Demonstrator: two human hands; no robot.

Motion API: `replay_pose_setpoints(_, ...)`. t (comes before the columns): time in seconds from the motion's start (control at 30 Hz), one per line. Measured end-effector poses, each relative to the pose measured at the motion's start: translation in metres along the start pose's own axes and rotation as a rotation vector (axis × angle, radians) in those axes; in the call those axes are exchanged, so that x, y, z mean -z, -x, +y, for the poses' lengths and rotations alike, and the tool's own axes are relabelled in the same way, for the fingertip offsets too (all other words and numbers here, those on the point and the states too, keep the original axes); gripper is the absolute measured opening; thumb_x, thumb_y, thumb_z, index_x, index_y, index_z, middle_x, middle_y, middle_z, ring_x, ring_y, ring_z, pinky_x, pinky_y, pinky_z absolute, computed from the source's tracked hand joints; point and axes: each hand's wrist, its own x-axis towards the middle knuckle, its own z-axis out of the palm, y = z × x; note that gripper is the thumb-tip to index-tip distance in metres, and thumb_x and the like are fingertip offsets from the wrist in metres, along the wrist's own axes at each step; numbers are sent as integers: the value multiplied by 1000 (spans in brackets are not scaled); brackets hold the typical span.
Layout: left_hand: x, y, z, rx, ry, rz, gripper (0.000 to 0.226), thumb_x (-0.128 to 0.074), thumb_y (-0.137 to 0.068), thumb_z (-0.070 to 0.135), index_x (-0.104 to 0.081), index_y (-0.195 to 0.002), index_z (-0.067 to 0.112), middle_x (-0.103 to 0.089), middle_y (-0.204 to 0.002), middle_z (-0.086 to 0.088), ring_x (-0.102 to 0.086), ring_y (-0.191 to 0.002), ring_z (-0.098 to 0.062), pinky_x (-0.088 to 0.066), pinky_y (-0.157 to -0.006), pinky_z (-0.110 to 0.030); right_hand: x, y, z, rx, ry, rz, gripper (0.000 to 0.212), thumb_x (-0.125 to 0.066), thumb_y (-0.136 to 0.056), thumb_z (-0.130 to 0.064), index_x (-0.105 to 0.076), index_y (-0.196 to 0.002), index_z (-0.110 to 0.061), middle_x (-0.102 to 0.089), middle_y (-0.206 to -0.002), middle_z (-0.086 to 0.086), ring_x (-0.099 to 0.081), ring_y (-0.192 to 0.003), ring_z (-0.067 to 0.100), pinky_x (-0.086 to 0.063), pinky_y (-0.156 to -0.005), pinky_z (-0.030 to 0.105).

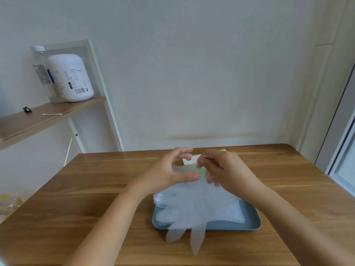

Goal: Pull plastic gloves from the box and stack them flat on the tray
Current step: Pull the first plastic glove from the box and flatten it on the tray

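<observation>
A blue tray lies on the wooden table with a stack of clear plastic gloves on it. Over the tray's far edge, both hands hold up one more plastic glove by its cuff. Its fingers droop past the tray's near rim onto the table. My left hand has its thumb under the cuff and its fingers curled above. My right hand pinches the cuff from the right. The glove box, pale green and white, stands behind the hands and is mostly hidden.
The wooden table meets the wall at the back and a window frame on the right. A shelf at the left carries a white jar, a clear bottle and a cotton swab. A yellowish packet lies at the far left.
</observation>
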Motion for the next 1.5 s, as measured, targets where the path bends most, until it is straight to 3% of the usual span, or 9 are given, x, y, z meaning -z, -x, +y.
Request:
replay_pose_setpoints(0.2,5,-13,-14,67,99,-153,22,-75,-83,27,-72,-100,12,-71,-107,-6,-64,-99,-14,-45,-99,-43,14,2,-1,14,-102,41,23,-48,-98,-19,-64,-82,-20,-56,-49,-1,-42,-40,9,-34,-42,18)
replay_pose_setpoints(0.43,6,-16,-26,213,552,-163,30,-68,-79,24,-67,-98,0,-65,-97,-25,-63,-88,-27,-54,-76,-27,16,5,24,-156,-229,145,25,-44,-100,-18,-64,-86,-12,-56,-48,0,-41,-35,11,-34,-38,19)
replay_pose_setpoints(0.5,11,-21,-24,254,446,-182,38,-68,-83,28,-66,-109,0,-67,-102,-20,-65,-87,-26,-54,-70,-26,11,4,34,-205,-218,161,26,-44,-101,-17,-63,-85,-12,-57,-48,1,-40,-32,11,-33,-37,19)
replay_pose_setpoints(0.67,23,-42,-21,356,152,-249,23,-71,-84,35,-66,-82,12,-58,-70,-7,-48,-53,-12,-34,-45,-18,-2,2,58,-318,-149,144,27,-43,-100,-20,-61,-82,-10,-54,-42,0,-38,-28,11,-33,-35,17)
replay_pose_setpoints(0.93,-8,-78,-48,411,-344,-314,29,-72,-82,44,-63,-73,18,-56,-61,4,-45,-45,-5,-35,-45,-15,-23,4,106,-475,258,17,36,-46,-97,-34,-57,-72,-10,-60,-61,3,-61,-61,27,-50,-63,34)
replay_pose_setpoints(1.07,-14,-82,-63,484,-400,-320,29,-74,-82,39,-62,-73,15,-52,-61,2,-45,-48,-9,-35,-46,-17,-38,3,120,-487,425,-23,36,-38,-98,-29,-45,-67,-12,-53,-67,4,-56,-69,29,-36,-56,32)
replay_pose_setpoints(1.27,-13,-81,-73,520,-689,-23,28,-71,-85,37,-67,-90,9,-67,-90,-4,-63,-82,-19,-51,-69,-32,-43,3,128,-499,518,-88,28,-32,-102,-34,-45,-82,-19,-50,-79,0,-47,-74,21,-35,-64,30)
replay_pose_setpoints(1.4,-27,-64,-49,245,-668,304,16,-59,-93,31,-61,-97,16,-62,-97,3,-59,-91,-19,-48,-79,-33,-45,2,130,-501,526,-86,29,-33,-101,-33,-46,-80,-18,-50,-78,0,-50,-76,23,-37,-64,31)
replay_pose_setpoints(1.5,-63,-48,-28,80,-480,290,11,-54,-94,27,-61,-95,19,-64,-92,6,-60,-88,-16,-47,-77,-34,-46,2,132,-506,511,-80,30,-34,-100,-33,-47,-79,-17,-51,-77,0,-53,-77,24,-39,-64,32)
